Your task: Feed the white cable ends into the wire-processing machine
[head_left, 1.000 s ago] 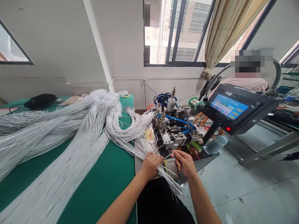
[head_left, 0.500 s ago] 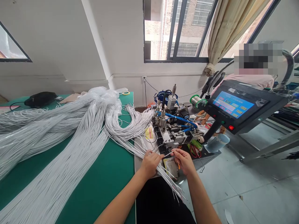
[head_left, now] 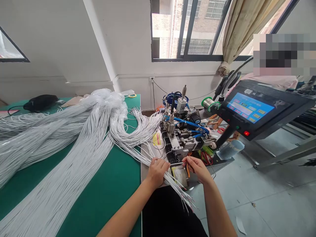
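My left hand (head_left: 157, 170) is closed around a bundle of thin white wires (head_left: 175, 187) whose stripped ends fan out toward my lap. My right hand (head_left: 197, 168) pinches a single white wire (head_left: 177, 163) stretched between both hands, just in front of a small metal machine (head_left: 184, 138) with blue air hoses. More white wires (head_left: 74, 154) lie in long heaps across the green table (head_left: 118, 194) to the left.
A black control panel with a lit touchscreen (head_left: 250, 111) and a red button stands at the right on an arm. Another person sits behind it. A solder spool (head_left: 208, 103), a light blue cup (head_left: 228, 148), a black bag (head_left: 40, 102) and a tape roll (head_left: 132, 95) are around.
Both hands stay in front of the machine with the single wire between them. The view has tilted slightly, so everything sits a little higher and further left in the frame.
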The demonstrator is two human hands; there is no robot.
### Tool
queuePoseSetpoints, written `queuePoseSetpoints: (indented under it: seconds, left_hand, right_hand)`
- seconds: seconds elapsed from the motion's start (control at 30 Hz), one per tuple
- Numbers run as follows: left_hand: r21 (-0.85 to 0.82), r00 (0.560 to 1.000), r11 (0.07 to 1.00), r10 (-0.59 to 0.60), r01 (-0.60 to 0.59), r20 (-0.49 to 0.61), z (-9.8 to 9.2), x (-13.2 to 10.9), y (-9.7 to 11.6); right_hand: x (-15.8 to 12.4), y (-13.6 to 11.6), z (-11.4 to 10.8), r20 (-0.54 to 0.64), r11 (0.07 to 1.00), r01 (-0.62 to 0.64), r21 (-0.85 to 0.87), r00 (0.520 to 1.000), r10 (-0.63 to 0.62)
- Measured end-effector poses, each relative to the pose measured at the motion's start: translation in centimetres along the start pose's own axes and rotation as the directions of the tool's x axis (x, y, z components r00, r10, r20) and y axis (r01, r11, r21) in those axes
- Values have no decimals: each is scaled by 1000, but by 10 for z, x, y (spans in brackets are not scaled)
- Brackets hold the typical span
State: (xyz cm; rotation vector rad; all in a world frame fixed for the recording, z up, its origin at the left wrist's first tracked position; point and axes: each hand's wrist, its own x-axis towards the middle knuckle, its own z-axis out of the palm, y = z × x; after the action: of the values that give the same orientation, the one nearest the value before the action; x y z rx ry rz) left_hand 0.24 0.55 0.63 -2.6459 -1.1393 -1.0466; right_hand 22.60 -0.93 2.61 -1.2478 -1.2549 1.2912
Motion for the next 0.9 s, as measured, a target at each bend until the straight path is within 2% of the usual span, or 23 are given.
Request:
queuePoseSetpoints:
  seconds: [0.07,0.13,0.27,0.37,0.53,0.77,0.83,0.9]
  left_hand:
    - [14,1000,1000,-3,2,8,1,0,0]
    - [29,1000,1000,6,-6,15,2,-1,-1]
    - [45,1000,999,23,-24,17,3,-1,-2]
    - [37,1000,999,27,-27,15,3,-2,-2]
    - [12,998,998,62,-63,13,2,-1,-3]
    - [-19,992,993,120,-120,22,2,0,-5]
    - [2,995,995,102,-102,2,4,-2,-5]
    - [28,997,996,81,-81,-13,6,-4,-6]
  right_hand:
    - [0,0,-2,-83,996,33,-86,996,-40]
    - [-2,-1,-4,-113,981,56,-186,991,-78]
    - [-6,-5,-4,-59,928,87,-362,991,-116]
    - [-6,-6,-2,-53,893,117,-434,986,-155]
    - [-4,-7,2,-76,900,164,-404,974,-211]
    - [3,9,12,-127,978,150,-145,978,-168]
    - [6,15,12,-157,963,158,-219,968,-195]
    - [9,20,11,-169,904,180,-387,950,-261]
